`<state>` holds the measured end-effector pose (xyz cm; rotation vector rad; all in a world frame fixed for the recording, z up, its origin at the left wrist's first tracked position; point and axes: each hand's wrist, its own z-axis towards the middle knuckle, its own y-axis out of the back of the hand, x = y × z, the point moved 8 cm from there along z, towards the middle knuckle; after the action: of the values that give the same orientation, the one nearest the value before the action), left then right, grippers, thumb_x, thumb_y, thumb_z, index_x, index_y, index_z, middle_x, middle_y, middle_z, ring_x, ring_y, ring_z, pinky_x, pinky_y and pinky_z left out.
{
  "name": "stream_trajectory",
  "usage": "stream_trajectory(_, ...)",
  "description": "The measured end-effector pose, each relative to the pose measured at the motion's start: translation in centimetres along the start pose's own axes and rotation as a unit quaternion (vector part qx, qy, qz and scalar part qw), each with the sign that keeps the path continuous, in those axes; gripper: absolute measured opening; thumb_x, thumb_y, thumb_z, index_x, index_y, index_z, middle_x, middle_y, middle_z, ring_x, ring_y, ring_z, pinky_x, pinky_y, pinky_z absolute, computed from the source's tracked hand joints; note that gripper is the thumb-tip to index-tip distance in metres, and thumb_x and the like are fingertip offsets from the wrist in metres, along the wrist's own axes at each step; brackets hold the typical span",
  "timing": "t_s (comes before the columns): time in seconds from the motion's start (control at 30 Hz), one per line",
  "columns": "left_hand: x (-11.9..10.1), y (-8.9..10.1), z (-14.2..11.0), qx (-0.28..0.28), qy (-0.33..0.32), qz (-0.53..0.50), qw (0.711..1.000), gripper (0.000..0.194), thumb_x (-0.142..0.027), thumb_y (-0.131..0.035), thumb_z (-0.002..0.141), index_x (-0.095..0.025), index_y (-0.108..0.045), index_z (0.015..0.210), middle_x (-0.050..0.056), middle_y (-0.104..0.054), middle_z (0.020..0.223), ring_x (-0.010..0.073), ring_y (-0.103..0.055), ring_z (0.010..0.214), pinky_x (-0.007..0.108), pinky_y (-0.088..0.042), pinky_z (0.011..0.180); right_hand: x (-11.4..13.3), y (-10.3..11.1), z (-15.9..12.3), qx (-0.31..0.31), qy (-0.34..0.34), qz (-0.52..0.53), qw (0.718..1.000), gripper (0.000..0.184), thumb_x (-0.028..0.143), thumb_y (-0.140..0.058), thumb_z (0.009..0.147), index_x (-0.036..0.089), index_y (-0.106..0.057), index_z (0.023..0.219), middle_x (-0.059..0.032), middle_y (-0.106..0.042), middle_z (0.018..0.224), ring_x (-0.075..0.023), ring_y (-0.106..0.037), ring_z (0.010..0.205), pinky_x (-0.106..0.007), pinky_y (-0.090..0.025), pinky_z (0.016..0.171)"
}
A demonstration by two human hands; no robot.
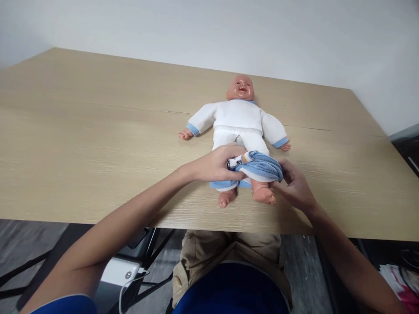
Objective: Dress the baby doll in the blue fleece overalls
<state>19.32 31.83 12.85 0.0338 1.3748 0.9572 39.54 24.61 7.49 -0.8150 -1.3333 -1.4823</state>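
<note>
A baby doll (pixel 242 89) lies face up on the table, wearing a white top (pixel 237 115) and white leggings-like cloth (pixel 255 141) on its thighs. Blue terry trousers (pixel 262 165) with white trim are bunched around the lower leg on the right, above the bare foot (pixel 263 194). My left hand (pixel 222 163) grips their left side, beside a white patch with dark lettering. On the opposite side, my right hand (pixel 294 183) pinches the bunched edge; its fingertips are partly hidden behind the cloth. The doll's other foot (pixel 226 198) shows below a blue cuff.
The light wooden table (pixel 98 144) reaches back to a white wall (pixel 196 35). Its front edge is close to my lap. Below on the left, a white power bank (pixel 119 271) with a cable rests on a dark surface. Papers (pixel 393 279) are at the lower right.
</note>
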Motion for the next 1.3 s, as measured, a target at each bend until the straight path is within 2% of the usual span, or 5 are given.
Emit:
stream_trajectory(0.23,0.1,1.4,-1.5,-0.015,-0.016,0.093,0.995,0.040,-0.060,-0.080,0.105,-0.021,-0.076,0.114,0.004,-0.076,0.107,0.0253,-0.065,0.103,0.042,-0.043,0.106,0.9,0.7,2.3,0.169,0.070,-0.051,0.982,0.033,0.046,-0.091,0.096,0.027,-0.071,0.113,0.0005,-0.063,0.097,-0.0209,-0.058,0.084,-0.034,-0.046,0.076)
stream_trajectory(0.5,3.4,5.0,-4.0,-0.042,0.005,0.132,0.990,0.027,-0.048,-0.084,0.098,-0.023,-0.075,0.099,0.009,-0.072,0.148,0.0312,-0.060,0.130,0.054,-0.038,0.125,-0.6,1.4,6.4,0.077,0.011,0.074,0.994,0.052,0.075,-0.087,0.095,0.026,-0.068,0.096,0.0018,-0.054,0.083,-0.0193,-0.051,0.076,-0.032,-0.045,0.068)
stream_trajectory(0.77,9.5,5.3,-5.1,-0.225,0.137,-0.115,0.958,0.062,-0.083,-0.076,0.099,-0.023,-0.058,0.100,-0.002,-0.054,0.087,0.0163,-0.049,0.077,0.029,-0.043,0.068,-4.0,-0.6,10.2,-0.001,-0.074,0.136,0.988,0.060,0.081,-0.091,0.084,0.028,-0.070,0.102,0.0042,-0.065,0.086,-0.0182,-0.058,0.077,-0.029,-0.053,0.072)
stream_trajectory(1.0,9.9,2.9,-5.8,-0.145,0.180,-0.226,0.946,0.053,-0.072,-0.079,0.103,-0.021,-0.069,0.112,0.006,-0.074,0.106,0.0216,-0.068,0.098,0.034,-0.057,0.088,-4.6,-1.3,8.1,0.020,-0.085,0.139,0.986,0.051,0.077,-0.089,0.090,0.030,-0.078,0.108,0.0001,-0.075,0.105,-0.0255,-0.070,0.103,-0.038,-0.060,0.100)
stream_trajectory(1.3,8.2,6.2,-6.5,-0.236,0.170,-0.199,0.936,0.048,-0.066,-0.089,0.097,-0.023,-0.070,0.103,0.000,-0.061,0.086,0.0163,-0.054,0.074,0.031,-0.042,0.066,-0.9,-1.0,8.3,0.033,-0.034,0.097,0.994,0.053,0.077,-0.088,0.092,0.028,-0.066,0.091,0.0028,-0.054,0.077,-0.0185,-0.049,0.070,-0.033,-0.046,0.066)
